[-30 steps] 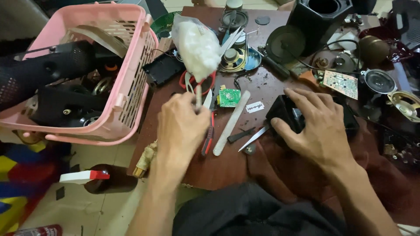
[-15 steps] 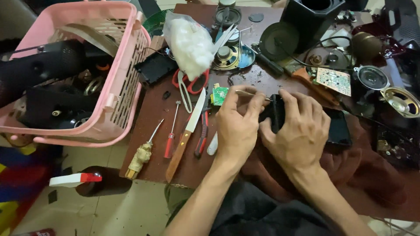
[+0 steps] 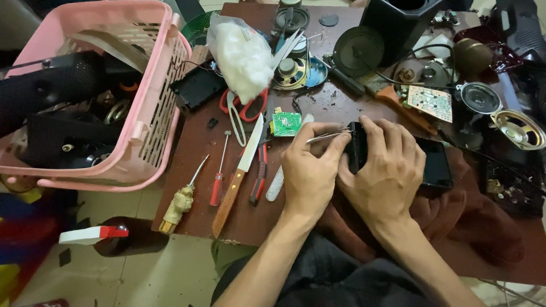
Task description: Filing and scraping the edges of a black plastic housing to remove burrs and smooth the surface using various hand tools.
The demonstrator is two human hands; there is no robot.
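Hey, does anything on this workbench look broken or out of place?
Yes: loose speaker cones and a bare green circuit board lie scattered among tools. The pink basket overhangs the table's left edge, crammed with black parts.

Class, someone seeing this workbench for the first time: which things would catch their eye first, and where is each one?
At centre, the left hand holds metal tweezers against a black device gripped by the right hand. The big pink basket of dark parts fills the upper left. A white plastic bag lies at top centre above red-handled scissors, with screwdrivers and a knife in a row below.
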